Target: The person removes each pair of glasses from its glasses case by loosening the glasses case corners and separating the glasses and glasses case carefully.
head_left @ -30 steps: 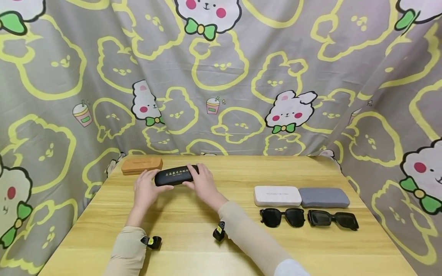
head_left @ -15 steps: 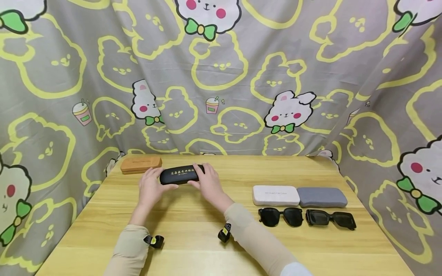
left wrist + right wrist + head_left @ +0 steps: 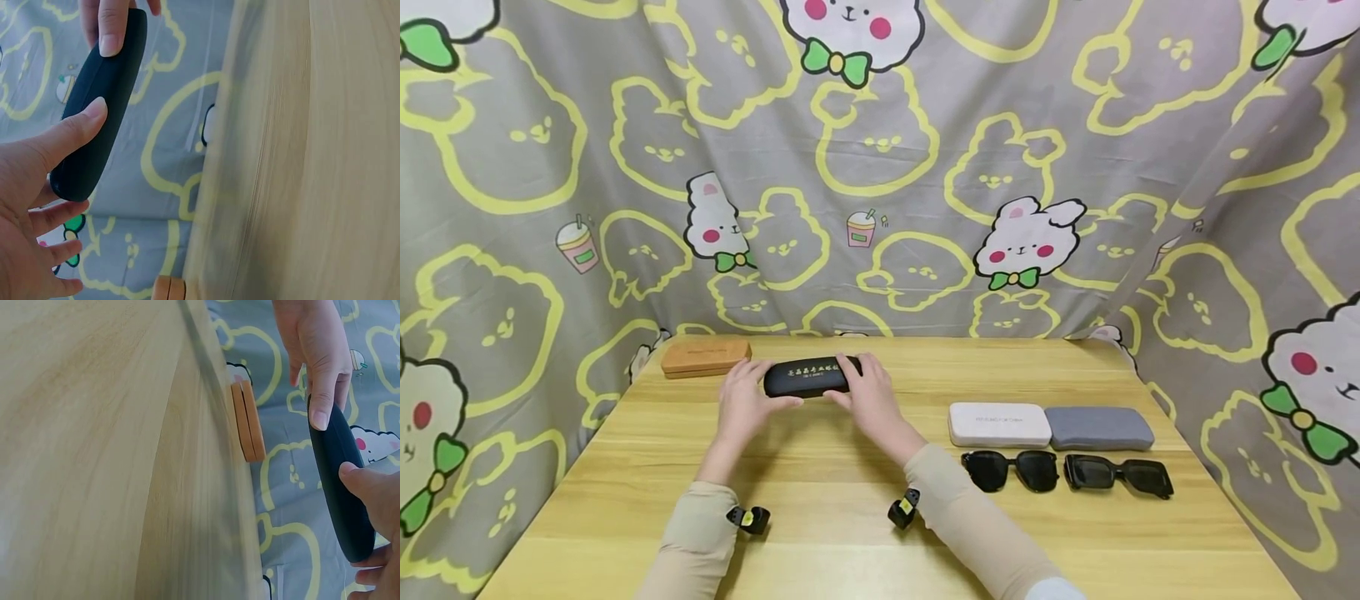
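Moved: black case (image 3: 808, 377) shifts right since the earlier frame.
Left hand (image 3: 745, 407): grips its left end.
Right hand (image 3: 871, 398): grips its right end.
Case: closed, level above tabletop (image 3: 850, 533).

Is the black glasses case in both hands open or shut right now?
Shut: the black glasses case shows one smooth closed shell, no lid gap, held between left hand and right hand.

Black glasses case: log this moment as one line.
black glasses case held off table | left hand grips left end | right hand grips right end | brown case behind-left | two sunglasses right
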Demonstrator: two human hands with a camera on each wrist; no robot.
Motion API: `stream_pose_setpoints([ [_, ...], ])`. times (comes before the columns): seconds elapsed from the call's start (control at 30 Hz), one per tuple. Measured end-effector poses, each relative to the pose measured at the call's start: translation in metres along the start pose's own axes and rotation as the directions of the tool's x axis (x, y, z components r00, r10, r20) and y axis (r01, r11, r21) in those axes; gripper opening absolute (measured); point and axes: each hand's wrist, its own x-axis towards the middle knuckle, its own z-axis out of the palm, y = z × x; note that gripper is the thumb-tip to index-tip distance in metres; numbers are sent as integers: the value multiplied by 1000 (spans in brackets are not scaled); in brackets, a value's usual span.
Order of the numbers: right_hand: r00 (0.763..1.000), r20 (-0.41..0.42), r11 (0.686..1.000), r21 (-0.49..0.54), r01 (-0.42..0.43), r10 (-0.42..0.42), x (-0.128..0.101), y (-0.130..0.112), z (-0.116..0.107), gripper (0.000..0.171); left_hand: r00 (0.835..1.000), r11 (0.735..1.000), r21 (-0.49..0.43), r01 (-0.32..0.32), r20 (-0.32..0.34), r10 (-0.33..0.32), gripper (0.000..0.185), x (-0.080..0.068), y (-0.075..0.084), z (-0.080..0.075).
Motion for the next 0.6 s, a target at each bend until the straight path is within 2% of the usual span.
stream_pose_setpoints([
  [0.3, 999, -53, 1000, -15, 4, -5, -6, 11, -8, 67, 1000, 1000, -22, -1, 13, 1, 84, 3, 12, 9],
  [0.6, 999, -43, 998, -56, -25, 22, -15, 22, -20, 66, 999, 1000, -23, -9, 37, 9, 86, 3, 23, 21],
])
